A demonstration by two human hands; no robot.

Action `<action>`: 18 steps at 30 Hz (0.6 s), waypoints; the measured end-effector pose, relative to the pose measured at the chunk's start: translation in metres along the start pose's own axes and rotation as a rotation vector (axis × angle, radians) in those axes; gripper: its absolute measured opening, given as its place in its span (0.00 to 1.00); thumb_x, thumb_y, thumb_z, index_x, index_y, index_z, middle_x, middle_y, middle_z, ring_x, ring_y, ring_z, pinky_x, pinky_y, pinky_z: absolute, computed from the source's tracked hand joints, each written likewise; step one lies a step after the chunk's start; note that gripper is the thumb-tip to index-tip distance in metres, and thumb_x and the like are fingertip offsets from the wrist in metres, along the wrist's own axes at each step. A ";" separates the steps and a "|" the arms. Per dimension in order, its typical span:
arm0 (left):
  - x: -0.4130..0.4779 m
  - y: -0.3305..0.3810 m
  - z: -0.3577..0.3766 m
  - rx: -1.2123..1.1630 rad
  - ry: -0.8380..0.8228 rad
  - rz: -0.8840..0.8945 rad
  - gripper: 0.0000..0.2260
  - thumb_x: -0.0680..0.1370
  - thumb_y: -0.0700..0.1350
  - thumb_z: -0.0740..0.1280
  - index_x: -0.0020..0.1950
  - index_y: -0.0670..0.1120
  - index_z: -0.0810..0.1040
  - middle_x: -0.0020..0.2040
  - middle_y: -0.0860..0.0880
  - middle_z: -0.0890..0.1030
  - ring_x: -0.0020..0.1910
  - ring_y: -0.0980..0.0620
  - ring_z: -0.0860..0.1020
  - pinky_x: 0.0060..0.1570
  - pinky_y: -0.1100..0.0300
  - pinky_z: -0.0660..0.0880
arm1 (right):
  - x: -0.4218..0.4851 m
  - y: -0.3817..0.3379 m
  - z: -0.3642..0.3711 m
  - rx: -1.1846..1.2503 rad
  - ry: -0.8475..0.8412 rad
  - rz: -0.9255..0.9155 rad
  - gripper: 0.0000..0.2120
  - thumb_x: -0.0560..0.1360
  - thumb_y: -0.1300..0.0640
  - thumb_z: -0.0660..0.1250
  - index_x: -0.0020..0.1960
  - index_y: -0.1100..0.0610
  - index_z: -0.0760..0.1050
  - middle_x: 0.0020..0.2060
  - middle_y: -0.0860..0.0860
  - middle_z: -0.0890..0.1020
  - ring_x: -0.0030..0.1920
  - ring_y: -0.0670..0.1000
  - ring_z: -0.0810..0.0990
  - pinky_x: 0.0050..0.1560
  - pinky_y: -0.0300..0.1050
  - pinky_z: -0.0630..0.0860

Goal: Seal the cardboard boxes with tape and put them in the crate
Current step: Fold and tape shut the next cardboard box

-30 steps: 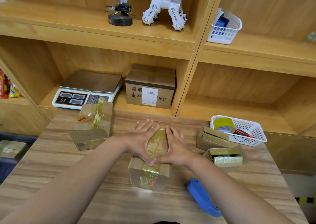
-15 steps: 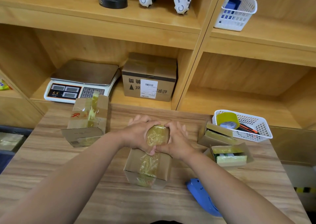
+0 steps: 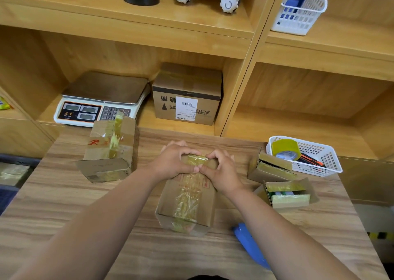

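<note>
At table (image 3: 64,215) centre, left hand (image 3: 173,162) and right hand (image 3: 221,173) both clutch 12 o'clock end of box (image 3: 205,207); uneven pressing could wrinkle tape (image 3: 188,196), leaving seal loose.

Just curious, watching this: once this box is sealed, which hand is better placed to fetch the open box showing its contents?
Right, probably. The right hand sits next to the open box; the left hand would have to cross over the taped box that both hold.

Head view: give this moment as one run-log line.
step: sealing; left hand: grips far end of brown taped cardboard box; right hand: same; blue tape dispenser: on wooden table
</note>
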State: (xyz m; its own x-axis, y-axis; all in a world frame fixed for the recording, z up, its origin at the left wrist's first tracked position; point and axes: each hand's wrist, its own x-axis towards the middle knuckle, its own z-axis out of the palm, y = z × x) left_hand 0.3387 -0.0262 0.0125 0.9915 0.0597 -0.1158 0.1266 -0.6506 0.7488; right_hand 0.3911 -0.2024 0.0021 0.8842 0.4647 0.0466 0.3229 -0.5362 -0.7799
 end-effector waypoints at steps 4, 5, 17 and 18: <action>0.002 0.002 0.003 -0.062 0.073 -0.016 0.15 0.68 0.54 0.75 0.52 0.67 0.76 0.43 0.59 0.70 0.54 0.55 0.66 0.57 0.57 0.58 | 0.002 -0.001 0.000 0.027 0.024 0.003 0.11 0.69 0.53 0.75 0.42 0.50 0.73 0.42 0.39 0.71 0.50 0.47 0.66 0.43 0.40 0.59; 0.002 0.002 0.004 -0.082 0.088 -0.025 0.15 0.69 0.54 0.75 0.51 0.66 0.76 0.42 0.59 0.70 0.55 0.55 0.66 0.58 0.58 0.57 | 0.003 -0.001 0.000 0.034 0.030 0.008 0.10 0.69 0.53 0.75 0.41 0.50 0.72 0.41 0.40 0.72 0.50 0.48 0.66 0.43 0.40 0.60; 0.005 0.006 0.010 -0.159 0.226 -0.060 0.06 0.76 0.48 0.68 0.45 0.60 0.82 0.39 0.61 0.74 0.54 0.55 0.70 0.63 0.51 0.59 | 0.003 -0.001 0.005 0.078 0.134 0.020 0.07 0.73 0.58 0.70 0.38 0.50 0.75 0.38 0.41 0.76 0.49 0.52 0.72 0.46 0.42 0.64; 0.005 0.005 0.010 -0.155 0.219 -0.064 0.07 0.77 0.48 0.67 0.44 0.61 0.81 0.39 0.62 0.74 0.57 0.55 0.70 0.63 0.51 0.58 | 0.000 0.000 0.005 0.016 0.116 -0.007 0.03 0.73 0.56 0.70 0.43 0.51 0.76 0.40 0.39 0.75 0.50 0.50 0.71 0.47 0.42 0.63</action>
State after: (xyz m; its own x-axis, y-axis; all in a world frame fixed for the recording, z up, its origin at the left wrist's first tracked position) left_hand 0.3437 -0.0370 0.0096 0.9622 0.2702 -0.0349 0.1758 -0.5178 0.8372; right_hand 0.3894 -0.1992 -0.0013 0.9154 0.3831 0.1233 0.3246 -0.5216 -0.7891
